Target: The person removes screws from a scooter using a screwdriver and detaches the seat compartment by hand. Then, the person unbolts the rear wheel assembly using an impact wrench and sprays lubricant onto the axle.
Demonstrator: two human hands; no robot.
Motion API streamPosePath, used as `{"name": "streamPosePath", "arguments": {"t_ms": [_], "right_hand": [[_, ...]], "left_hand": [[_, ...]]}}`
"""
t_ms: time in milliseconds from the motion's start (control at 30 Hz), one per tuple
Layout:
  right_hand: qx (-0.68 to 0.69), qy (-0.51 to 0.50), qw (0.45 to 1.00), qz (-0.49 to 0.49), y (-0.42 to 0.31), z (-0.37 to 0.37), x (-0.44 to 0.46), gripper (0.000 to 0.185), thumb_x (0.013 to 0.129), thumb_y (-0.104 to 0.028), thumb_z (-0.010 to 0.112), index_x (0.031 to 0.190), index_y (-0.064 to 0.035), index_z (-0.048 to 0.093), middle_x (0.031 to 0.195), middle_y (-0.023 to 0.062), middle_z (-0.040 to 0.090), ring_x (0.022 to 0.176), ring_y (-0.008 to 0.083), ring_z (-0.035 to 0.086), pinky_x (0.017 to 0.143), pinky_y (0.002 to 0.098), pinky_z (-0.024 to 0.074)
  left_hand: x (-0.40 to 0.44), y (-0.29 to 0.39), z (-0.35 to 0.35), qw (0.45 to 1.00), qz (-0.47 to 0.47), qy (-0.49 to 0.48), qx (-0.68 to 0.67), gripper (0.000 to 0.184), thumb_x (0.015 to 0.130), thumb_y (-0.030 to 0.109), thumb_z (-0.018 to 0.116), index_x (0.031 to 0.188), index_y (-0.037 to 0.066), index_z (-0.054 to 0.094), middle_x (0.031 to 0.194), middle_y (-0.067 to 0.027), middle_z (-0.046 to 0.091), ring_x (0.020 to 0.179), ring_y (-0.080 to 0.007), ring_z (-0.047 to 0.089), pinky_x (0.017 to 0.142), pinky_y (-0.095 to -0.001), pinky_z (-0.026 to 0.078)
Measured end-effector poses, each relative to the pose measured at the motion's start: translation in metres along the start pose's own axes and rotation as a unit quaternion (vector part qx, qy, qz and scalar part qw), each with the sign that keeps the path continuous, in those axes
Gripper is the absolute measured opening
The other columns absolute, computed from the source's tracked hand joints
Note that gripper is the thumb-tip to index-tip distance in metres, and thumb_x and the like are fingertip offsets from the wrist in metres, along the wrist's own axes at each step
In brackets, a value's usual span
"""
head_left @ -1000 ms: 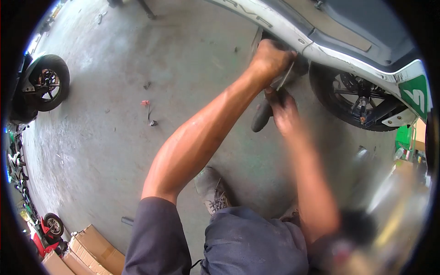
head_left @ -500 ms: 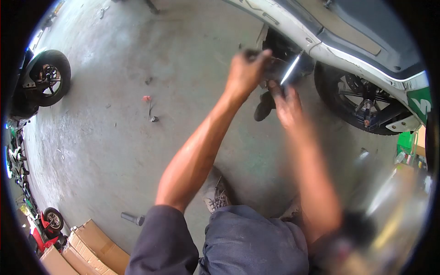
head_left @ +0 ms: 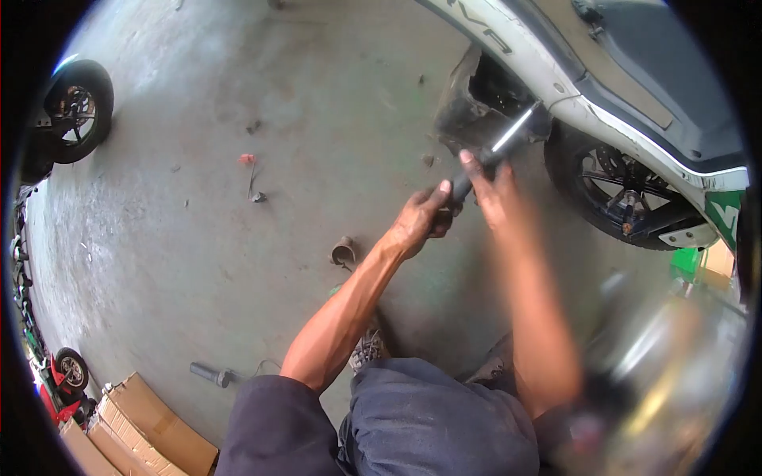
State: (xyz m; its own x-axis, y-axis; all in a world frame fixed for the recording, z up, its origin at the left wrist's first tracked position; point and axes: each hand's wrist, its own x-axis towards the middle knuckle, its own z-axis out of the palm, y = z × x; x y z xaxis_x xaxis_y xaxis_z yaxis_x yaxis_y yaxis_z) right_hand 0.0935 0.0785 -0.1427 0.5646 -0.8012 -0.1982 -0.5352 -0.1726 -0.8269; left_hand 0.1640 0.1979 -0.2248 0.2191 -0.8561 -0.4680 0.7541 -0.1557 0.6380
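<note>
The left hand point(head_left: 419, 220) grips the rear of a dark-handled tool point(head_left: 463, 189) and the right hand point(head_left: 495, 195) wraps it farther forward, while its bright shaft point(head_left: 513, 131), ahead of both hands, could skid and scrape the white panel point(head_left: 546, 73) beyond if they push unevenly.

This looks like a workshop for motorbikes. A white motorbike point(head_left: 560, 90) stands at two o'clock, with its black wheel point(head_left: 629, 198) just under its side. At ten o'clock there is another black wheel point(head_left: 79, 111), and at eight o'clock a red bike point(head_left: 71, 371). A blurry row of what look like bikes point(head_left: 21, 289) is near nine o'clock. Small loose parts point(head_left: 258, 197) lie on the grey floor point(head_left: 214, 270). Brown boxes point(head_left: 168, 420) sit between seven and eight o'clock
</note>
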Motion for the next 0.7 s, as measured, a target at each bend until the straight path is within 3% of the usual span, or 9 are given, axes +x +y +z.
{"name": "streamPosePath", "arguments": {"t_ms": [133, 233, 333, 367, 400, 467, 500, 633, 700], "right_hand": [[0.0, -0.046, 0.999, 0.013, 0.005, -0.001, 0.005, 0.058, 0.086, -0.047, 0.069, 0.11, 0.0052, 0.058, 0.1, 0.0192, 0.063, 0.092, 0.0291, 0.06, 0.085, 0.0386, 0.0465], [0.023, -0.055, 0.998, 0.01, 0.007, -0.003, 0.004, 0.053, 0.087, -0.045, 0.067, 0.107, 0.004, 0.058, 0.098, 0.0168, 0.063, 0.089, 0.027, 0.059, 0.082, 0.0376, 0.0461], [0.135, -0.053, 0.989, -0.031, 0.013, 0.001, -0.001, 0.05, 0.089, -0.044, 0.066, 0.106, 0.0026, 0.058, 0.097, 0.015, 0.062, 0.088, 0.0258, 0.058, 0.081, 0.0377, 0.0459], [0.198, -0.05, 0.979, -0.023, 0.016, 0.005, -0.003, 0.049, 0.089, -0.043, 0.065, 0.106, 0.0021, 0.058, 0.098, 0.0149, 0.062, 0.088, 0.0259, 0.058, 0.081, 0.0377, 0.0461], [0.261, -0.046, 0.964, -0.014, 0.015, 0.008, -0.006, 0.049, 0.09, -0.043, 0.065, 0.107, 0.0016, 0.059, 0.099, 0.0147, 0.062, 0.089, 0.0259, 0.058, 0.081, 0.0377, 0.0462], [0.182, -0.038, 0.982, 0.013, 0.012, 0.004, -0.007, 0.053, 0.088, -0.045, 0.066, 0.112, 0.0021, 0.058, 0.103, 0.0168, 0.063, 0.094, 0.0268, 0.06, 0.083, 0.037, 0.0469], [0.142, -0.033, 0.989, 0.026, 0.01, 0.002, -0.006, 0.056, 0.087, -0.046, 0.067, 0.114, 0.0023, 0.058, 0.105, 0.0178, 0.063, 0.096, 0.0272, 0.061, 0.085, 0.0367, 0.0473], [-0.046, -0.033, 0.998, 0.014, 0.028, 0.016, 0.01, 0.071, 0.078, -0.052, 0.074, 0.117, 0.0055, 0.057, 0.107, 0.0205, 0.064, 0.099, 0.0282, 0.062, 0.087, 0.037, 0.0474], [-0.041, -0.047, 0.998, 0.016, 0.026, 0.014, 0.01, 0.065, 0.082, -0.046, 0.073, 0.118, 0.0055, 0.056, 0.106, 0.0199, 0.064, 0.098, 0.0271, 0.062, 0.086, 0.0368, 0.0481]], "left_hand": [[0.005, -0.008, 0.005, 0.949, 0.207, 0.135, 0.194, 0.047, 0.097, 0.048, 0.051, 0.095, 0.001, 0.056, 0.067, 0.0011, 0.046, 0.054, -0.0072, 0.039, 0.048, -0.0234, 0.03], [0.002, 0.003, -0.002, 0.989, 0.108, 0.052, 0.089, 0.056, 0.093, 0.058, 0.05, 0.091, 0.002, 0.053, 0.067, -0.0035, 0.048, 0.049, -0.0087, 0.035, 0.043, -0.0249, 0.025], [0.013, 0.001, -0.014, 0.976, -0.119, -0.063, -0.174, 0.062, 0.094, 0.065, 0.041, 0.085, 0.005, 0.051, 0.066, -0.0021, 0.045, 0.048, -0.0084, 0.032, 0.041, -0.0248, 0.023], [0.017, -0.005, -0.017, 0.96, -0.13, -0.121, -0.217, 0.065, 0.094, 0.069, 0.033, 0.081, 0.007, 0.049, 0.065, 0.0001, 0.042, 0.048, -0.0085, 0.03, 0.042, -0.0239, 0.022], [0.019, -0.003, -0.017, 0.959, -0.13, -0.11, -0.224, 0.064, 0.094, 0.068, 0.033, 0.081, 0.007, 0.049, 0.065, 0.0004, 0.041, 0.049, -0.0086, 0.03, 0.042, -0.0236, 0.022], [0.02, -0.001, -0.015, 0.957, -0.134, -0.091, -0.24, 0.061, 0.096, 0.066, 0.032, 0.082, 0.008, 0.048, 0.066, 0.0011, 0.038, 0.051, -0.0086, 0.031, 0.044, -0.0231, 0.023], [0.008, 0.011, 0.004, 0.979, -0.105, 0.012, -0.172, 0.056, 0.097, 0.06, 0.039, 0.09, 0.006, 0.051, 0.072, -0.0005, 0.043, 0.058, -0.0092, 0.038, 0.049, -0.0221, 0.029], [0.008, -0.011, 0.002, 0.994, 0.099, 0.035, 0.011, 0.05, 0.095, 0.048, 0.055, 0.109, 0.0, 0.053, 0.083, -0.0027, 0.051, 0.068, -0.009, 0.046, 0.057, -0.0223, 0.037], [0.009, -0.014, 0.005, 0.986, 0.131, 0.082, 0.059, 0.054, 0.095, 0.052, 0.052, 0.105, 0.0, 0.054, 0.081, -0.0036, 0.051, 0.065, -0.009, 0.045, 0.053, -0.0231, 0.036]]}}
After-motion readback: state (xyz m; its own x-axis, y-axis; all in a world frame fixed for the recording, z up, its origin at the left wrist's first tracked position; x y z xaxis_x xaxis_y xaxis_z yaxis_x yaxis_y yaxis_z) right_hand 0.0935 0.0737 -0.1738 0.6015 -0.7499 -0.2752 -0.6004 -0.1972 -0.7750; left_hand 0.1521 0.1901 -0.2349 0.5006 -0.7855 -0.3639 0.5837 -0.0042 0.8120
